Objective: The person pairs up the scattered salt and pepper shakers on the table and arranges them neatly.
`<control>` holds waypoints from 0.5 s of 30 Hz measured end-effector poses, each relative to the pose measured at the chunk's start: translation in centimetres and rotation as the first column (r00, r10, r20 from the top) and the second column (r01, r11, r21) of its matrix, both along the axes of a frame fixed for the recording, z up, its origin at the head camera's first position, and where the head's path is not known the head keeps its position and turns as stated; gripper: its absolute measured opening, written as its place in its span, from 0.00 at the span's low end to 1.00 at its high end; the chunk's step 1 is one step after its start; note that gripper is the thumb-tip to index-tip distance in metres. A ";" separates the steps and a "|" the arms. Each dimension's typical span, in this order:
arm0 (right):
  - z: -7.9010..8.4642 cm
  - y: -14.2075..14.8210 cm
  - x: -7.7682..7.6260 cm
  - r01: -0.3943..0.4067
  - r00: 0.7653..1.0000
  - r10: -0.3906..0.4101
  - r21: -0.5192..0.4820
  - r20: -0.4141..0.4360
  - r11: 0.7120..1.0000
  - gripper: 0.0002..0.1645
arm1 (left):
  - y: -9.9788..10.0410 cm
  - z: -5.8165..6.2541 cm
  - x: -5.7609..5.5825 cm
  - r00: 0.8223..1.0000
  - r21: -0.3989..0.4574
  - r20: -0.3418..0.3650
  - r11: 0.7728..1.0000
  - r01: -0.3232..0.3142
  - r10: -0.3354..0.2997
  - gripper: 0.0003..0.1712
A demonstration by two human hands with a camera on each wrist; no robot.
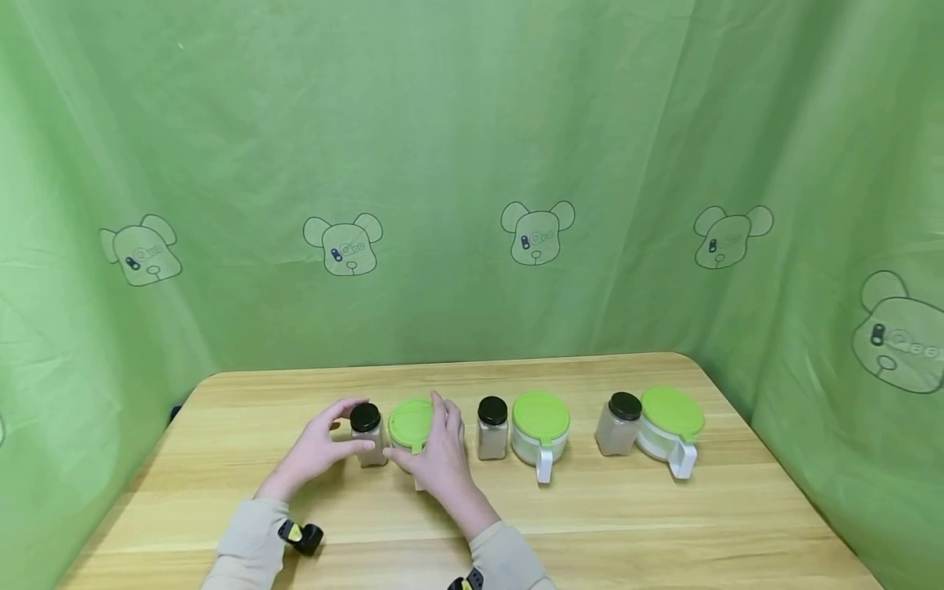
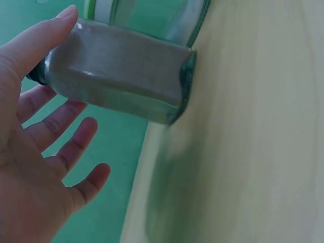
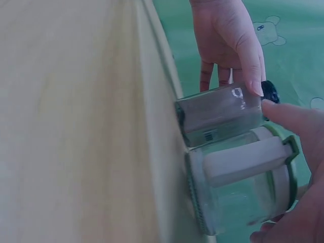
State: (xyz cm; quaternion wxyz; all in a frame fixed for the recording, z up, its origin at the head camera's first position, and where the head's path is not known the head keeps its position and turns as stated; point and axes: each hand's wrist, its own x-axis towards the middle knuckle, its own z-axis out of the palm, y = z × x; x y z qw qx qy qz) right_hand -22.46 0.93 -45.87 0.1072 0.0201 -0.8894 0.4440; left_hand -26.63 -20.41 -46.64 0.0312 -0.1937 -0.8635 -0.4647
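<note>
My left hand [image 1: 322,449] is beside a square clear jar [image 1: 373,451] with a black lid and pale contents. In the left wrist view its thumb lies along the jar [image 2: 116,68] near the neck, while the other fingers spread loosely behind. My right hand [image 1: 440,459] is around a clear pot with a green lid [image 1: 410,422]. Its fingers reach along the pot's right side, and the thumb extends across the front. In the right wrist view that thumb tip is right at the jar's black lid [image 3: 270,92]; the pot's white handle [image 3: 245,161] faces the camera.
To the right stand a second black-lidded jar [image 1: 492,430] and green-lidded pot [image 1: 541,419], then a third jar [image 1: 618,426] and pot [image 1: 671,414]. All are on a wooden table [image 1: 627,524]. A green curtain [image 1: 442,123] with bear-head drawings surrounds it.
</note>
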 end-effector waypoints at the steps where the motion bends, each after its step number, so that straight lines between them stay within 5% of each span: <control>1: 0.2 0.1 0.0 -0.008 1.000 0.008 -0.007 0.001 1.000 0.69 | 0.0 0.2 0.0 1.000 0.001 -0.004 1.000 0.001 -0.001 0.41; 15: 2.6 0.8 0.3 -0.072 0.997 0.072 -0.007 -0.040 0.997 0.58 | 0.1 3.9 1.2 0.990 -0.050 -0.140 0.998 -0.039 0.032 0.42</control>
